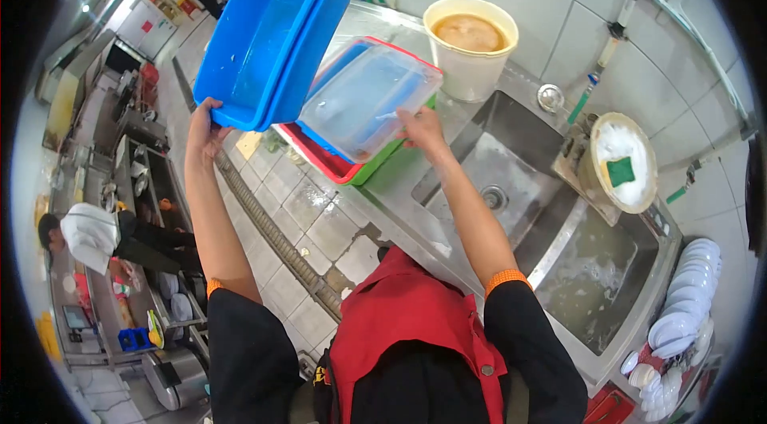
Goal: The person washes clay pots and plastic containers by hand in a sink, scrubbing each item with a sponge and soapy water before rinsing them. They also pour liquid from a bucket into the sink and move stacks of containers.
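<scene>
My left hand (209, 127) grips the lower corner of a blue plastic tub (254, 49), held up and tilted at the left. A second rim shows along its side, so two tubs appear nested. In my right hand (422, 132) is the edge of a translucent plastic lid (363, 101), pinched between thumb and fingers. Below the lid, a stack with a blue edge, a red tub (345, 175) and a green tub (382, 164) stands on the steel counter. The lid hides most of that stack's inside.
A steel double sink (495, 198) lies to the right, with cloudy water in its near basin. Behind stands a white bucket (473, 81) of brownish liquid. A foamy bucket (595, 172) holds a green scouring pad (620, 172). Stacked white bowls (689, 288) stand far right. Two people are at left.
</scene>
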Tool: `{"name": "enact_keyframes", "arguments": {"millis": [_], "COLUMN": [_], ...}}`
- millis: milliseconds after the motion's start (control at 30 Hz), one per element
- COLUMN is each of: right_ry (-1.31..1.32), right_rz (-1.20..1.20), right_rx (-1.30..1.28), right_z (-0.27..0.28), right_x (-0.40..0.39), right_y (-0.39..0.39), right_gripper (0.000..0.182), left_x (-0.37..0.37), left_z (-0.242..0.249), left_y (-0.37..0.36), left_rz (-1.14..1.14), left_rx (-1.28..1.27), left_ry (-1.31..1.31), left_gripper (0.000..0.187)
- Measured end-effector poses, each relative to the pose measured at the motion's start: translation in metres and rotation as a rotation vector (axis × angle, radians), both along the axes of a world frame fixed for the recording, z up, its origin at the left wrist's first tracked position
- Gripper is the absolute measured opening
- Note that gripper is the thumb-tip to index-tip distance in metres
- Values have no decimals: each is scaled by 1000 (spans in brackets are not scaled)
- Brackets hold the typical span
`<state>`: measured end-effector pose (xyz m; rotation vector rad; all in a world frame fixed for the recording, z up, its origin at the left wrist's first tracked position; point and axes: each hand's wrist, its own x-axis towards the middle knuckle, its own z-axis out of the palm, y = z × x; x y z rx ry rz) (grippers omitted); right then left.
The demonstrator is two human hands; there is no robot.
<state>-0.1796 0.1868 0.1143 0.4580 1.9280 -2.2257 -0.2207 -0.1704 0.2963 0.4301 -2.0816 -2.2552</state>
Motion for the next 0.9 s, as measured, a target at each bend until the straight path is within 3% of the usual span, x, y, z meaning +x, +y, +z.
{"name": "enact_keyframes", "arguments": {"millis": [33,133,300,467,533,567,600,667,800,867,900], "right_ry": [87,274,239,426,173,292,293,343,83,-34,-38], "right_rz": [-93,-396,-212,-296,-128,-212,-221,-558,-375,-321,-337], "right_rx": [-13,-147,-268,-363,192,556,558,815,571,506,507], "right_z": [0,1,12,13,1,-39,-34,-18,-2,-2,-2], "right_x": [-2,-7,-13,-46,-65,-94,-94,-92,-95,-94,-95], "right_y": [0,24,26,-14,-26,-32,-38,-54,-43,-41,-41], "right_gripper": [42,26,26,30,51,70,70,79,82,61,61], "left_x": [-4,14,19,12,9,7,3,1,9,4,1], "left_z": [-5,-7,-28,-37,-34,-34,-32,-27,-26,-34,-39], "left_y": [-18,-12,-28,-37,-41,-46,-55,-59,-66,-73,-80], "left_rz": [-61,65,76,112,136,129,116,99,115,97,76], "left_rx": [3,-20,6,54,161,162,138,112,108,118,131], "left_ry": [18,87,53,84,129,128,122,118,174,179,168], "left_gripper": [18,18,24,28,25,25,25,25,24,24,25]}}
